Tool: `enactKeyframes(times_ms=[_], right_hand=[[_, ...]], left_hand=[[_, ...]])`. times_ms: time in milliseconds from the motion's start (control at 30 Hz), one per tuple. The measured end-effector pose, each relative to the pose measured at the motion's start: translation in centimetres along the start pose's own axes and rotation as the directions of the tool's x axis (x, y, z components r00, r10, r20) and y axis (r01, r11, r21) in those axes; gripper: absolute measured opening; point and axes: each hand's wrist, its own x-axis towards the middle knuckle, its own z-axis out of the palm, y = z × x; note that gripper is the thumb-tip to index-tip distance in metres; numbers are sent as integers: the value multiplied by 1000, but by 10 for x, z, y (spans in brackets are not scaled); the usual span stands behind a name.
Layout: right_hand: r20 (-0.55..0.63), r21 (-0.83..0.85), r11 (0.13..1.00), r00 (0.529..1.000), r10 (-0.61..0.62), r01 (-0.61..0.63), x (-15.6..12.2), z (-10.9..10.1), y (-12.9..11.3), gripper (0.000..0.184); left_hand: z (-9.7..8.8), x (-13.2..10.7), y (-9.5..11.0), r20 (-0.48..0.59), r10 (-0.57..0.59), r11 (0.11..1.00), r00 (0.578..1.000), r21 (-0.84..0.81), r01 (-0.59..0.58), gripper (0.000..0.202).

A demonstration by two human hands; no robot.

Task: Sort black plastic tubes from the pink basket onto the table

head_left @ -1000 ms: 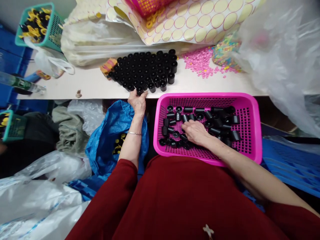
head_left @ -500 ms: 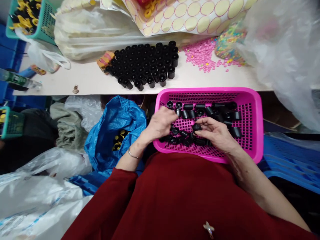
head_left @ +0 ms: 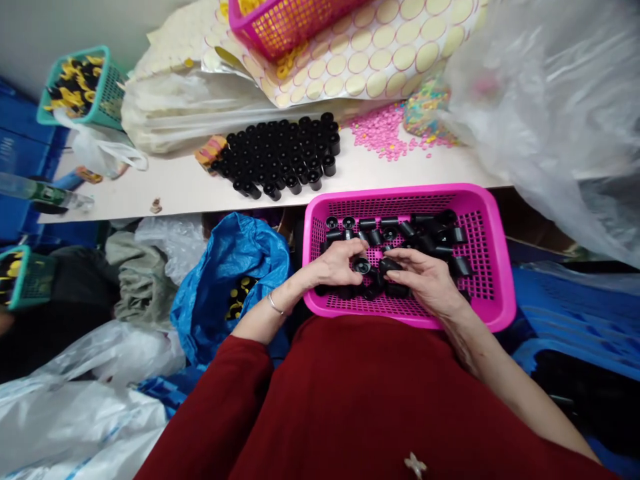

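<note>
A pink plastic basket (head_left: 493,267) rests on my lap and holds several loose black caps (head_left: 430,230). Both hands are inside it at its near left side. My left hand (head_left: 335,265) is closed with a black cap (head_left: 361,266) pinched at its fingertips, open end up. My right hand (head_left: 425,279) is curled round another black cap (head_left: 387,265), close to the left one. On the white table (head_left: 170,183) beyond the basket stands a packed cluster of upright black caps (head_left: 280,153).
An open blue bag (head_left: 225,280) with yellow pieces sits left of the basket. On the table lie pink beads (head_left: 383,130), a sticker sheet (head_left: 380,47), another pink basket (head_left: 280,20), a teal basket (head_left: 80,83) and clear plastic bags (head_left: 550,113).
My left hand left the cap cluster at the table edge and came down into the basket. Both hands have closed on caps and drawn together.
</note>
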Motion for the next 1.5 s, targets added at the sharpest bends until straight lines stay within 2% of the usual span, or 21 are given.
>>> enactKeyframes(times_ms=[67, 167, 300, 433, 500, 633, 833, 900, 1000, 1067, 1133, 1200, 1233, 1300, 1333, 1367, 1400, 1433, 1500], right_hand=[[9, 37, 999, 1000, -8, 8, 0, -1, 0, 43], [8, 46, 998, 999, -37, 36, -2, -4, 1, 40], [-68, -34, 986, 984, -166, 164, -5, -9, 3, 36], [-75, -185, 935, 945, -320, 302, -9, -9, 1, 28], [-24, -290, 892, 929, -370, 348, -10, -8, -3, 25], [91, -491, 773, 907, -412, 401, -12, -5, -11, 24], [285, -637, 571, 846, -451, 518, -8, -5, -15, 26], [315, -669, 516, 833, -455, 534, -7, -3, -11, 31], [288, -719, 493, 856, -430, 489, -7, 0, 0, 52], [330, -724, 512, 884, -332, 462, -7, 2, 7, 76], [406, -703, 549, 889, -211, 452, -6, 2, 12, 96], [430, -665, 609, 888, -161, 432, -2, 1, 14, 101], [403, -643, 646, 899, -171, 411, 1, -1, 14, 98], [287, -610, 712, 934, -212, 349, 7, -5, 12, 86], [214, -600, 734, 948, -237, 319, 10, -7, 10, 78], [147, -594, 748, 954, -261, 296, 13, -10, 8, 68], [95, -588, 759, 956, -279, 280, 15, -12, 6, 59], [57, -583, 767, 956, -289, 267, 16, -15, 4, 50], [15, -573, 784, 959, -282, 239, 17, -18, 4, 38]], left_hand=[[3, 3, 7, -42, -21, 961, 999, -276, 9, 26], [8, 4, 15, -55, -59, 897, 997, -440, 28, 31], [9, 6, 16, -119, -110, 927, 987, -372, 58, 31], [9, 7, 10, -203, -7, 965, 979, -257, -47, 30], [8, 7, 10, -206, 46, 977, 977, -196, -87, 29], [4, 6, 14, -134, 66, 993, 989, -86, -78, 29], [0, 5, 18, -73, 102, 992, 992, -65, -106, 13], [-1, 5, 17, -74, 125, 988, 989, -78, -130, 11], [0, 6, 16, -90, 114, 987, 989, -102, -123, 16], [4, 6, 16, -70, 77, 994, 995, -75, -82, 19], [7, 4, 16, -65, 43, 997, 997, -60, -46, 20], [9, 1, 16, -124, 29, 993, 992, -110, -43, 24], [9, -1, 15, -187, 27, 986, 982, -158, -57, 26], [1, -5, 9, -369, -8, 962, 929, -256, -94, 30], [-6, -9, 4, -482, -47, 951, 875, -290, -109, 32], [-16, -13, -4, -600, -99, 943, 793, -311, -117, 34], [-29, -18, -14, -715, -163, 940, 680, -321, -112, 35], [-44, -24, -26, -811, -227, 942, 539, -322, -89, 36], [-78, -38, -56, -918, -334, 941, 214, -339, 12, 34]])
